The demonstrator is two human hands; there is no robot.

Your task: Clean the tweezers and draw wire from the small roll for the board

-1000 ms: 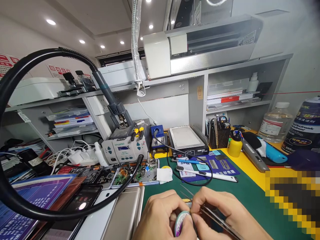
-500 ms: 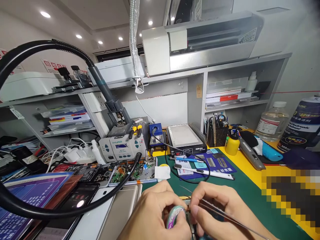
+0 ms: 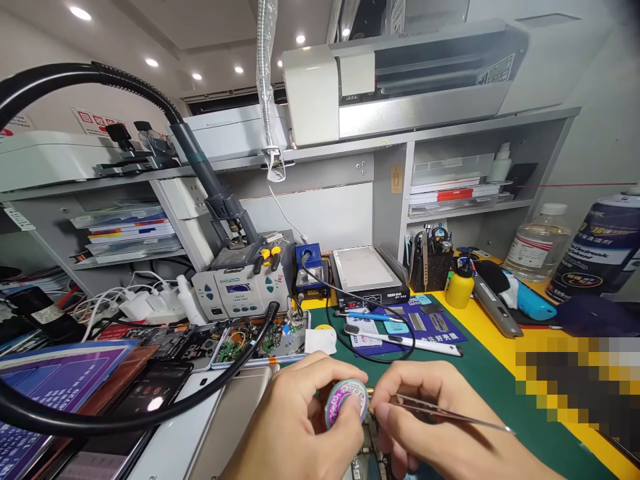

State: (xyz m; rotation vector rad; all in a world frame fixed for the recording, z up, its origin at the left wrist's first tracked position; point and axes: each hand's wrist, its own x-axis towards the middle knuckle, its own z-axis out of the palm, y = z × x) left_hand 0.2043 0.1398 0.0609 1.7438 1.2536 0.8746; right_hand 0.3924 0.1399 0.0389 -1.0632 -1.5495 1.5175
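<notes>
On green mat (image 3: 480, 393) (cluttered bench): spool (image 3: 345, 402), tweezers (image 3: 445, 413).

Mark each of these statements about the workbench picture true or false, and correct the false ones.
1. The left hand holds a small spool. True.
2. The right hand holds a screwdriver. False: it holds tweezers.
3. The yellow bottle lies on its side. False: it stands upright on the yellow mat edge.
4. A toothbrush lies on the mat beyond the hands. True.
5. The black hose loops across the left of the view. True.
6. The clear bottle stands left of the station. False: it stands far to the right.
</notes>
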